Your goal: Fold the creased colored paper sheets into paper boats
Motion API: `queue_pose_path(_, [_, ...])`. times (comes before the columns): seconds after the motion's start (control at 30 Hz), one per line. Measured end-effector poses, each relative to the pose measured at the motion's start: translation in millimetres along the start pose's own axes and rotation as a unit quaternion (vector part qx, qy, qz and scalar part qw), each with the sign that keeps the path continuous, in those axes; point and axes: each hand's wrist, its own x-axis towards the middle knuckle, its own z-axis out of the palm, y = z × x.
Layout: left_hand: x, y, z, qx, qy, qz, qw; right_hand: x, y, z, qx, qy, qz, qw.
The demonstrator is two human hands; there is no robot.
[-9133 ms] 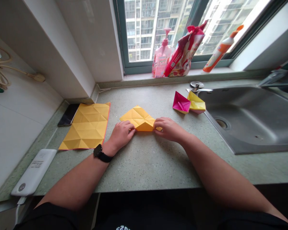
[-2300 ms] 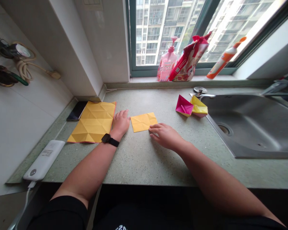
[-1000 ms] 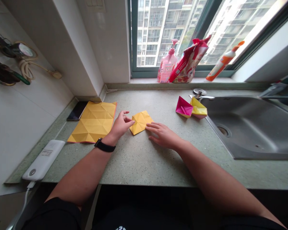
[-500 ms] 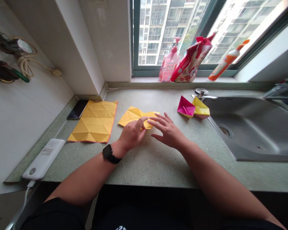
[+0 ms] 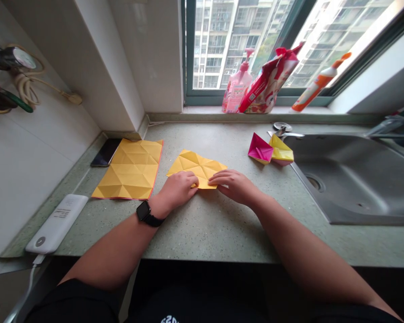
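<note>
Saw creased sheets [image 5: 131,168] lying flat at left | pinched near edge of yellow paper [image 5: 200,165], mid-surface [image 5: 202,233], with curled left hand [image 5: 178,188] | pinched same edge farther right with right hand [image 5: 237,185], fingers on top | judged best to align edges, then crease firmly without tugging

Black short sleeves [image 5: 77,301], white lettering [image 5: 170,319] on black shirt [image 5: 195,309], square-faced black watch [image 5: 143,211], left wrist [image 5: 159,205]
</note>
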Motion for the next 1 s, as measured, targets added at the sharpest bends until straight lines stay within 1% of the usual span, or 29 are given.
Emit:
queue_pose_path(0.07, [0.0,1.2,2.0,-0.005,0.003,0.003,1.0,0.3,0.4,2.5,0.012,-0.011,-0.003,1.0])
queue_pose_path(0.13, [-0.1,1.6,4.3,-0.015,0.005,0.007,1.0,0.6,0.9,4.2,0.011,-0.023,0.008,1.0])
queue_pose_path(0.27, [-0.2,1.3,9.2,-0.04,0.009,0.019,0.999,0.4,1.3,2.2,-0.025,-0.035,0.047,0.998])
queue_pose_path(0.4, [0.5,1.6,11.6,-0.057,0.009,0.027,0.998,-0.7,2.1,-1.1,-0.057,-0.037,0.065,0.996])
queue_pose_path(0.57, [2.5,2.9,9.9,-0.068,0.014,0.027,0.997,-2.3,6.8,1.5,-0.057,-0.005,0.089,0.994])
queue_pose_path(0.77, [4.6,7.1,10.9,-0.077,0.03,0.001,0.997,-2.5,11.3,12.1,-0.045,0.054,0.131,0.989])
queue_pose_path(0.9, [5.7,8.7,12.6,-0.077,0.047,-0.04,0.995,1.2,12.1,20.8,-0.032,0.069,0.171,0.982])
queue_pose_path(1.0, [5.8,8.2,13.4,-0.066,0.055,-0.042,0.995,5.0,13.3,25.3,-0.028,0.079,0.18,0.98])
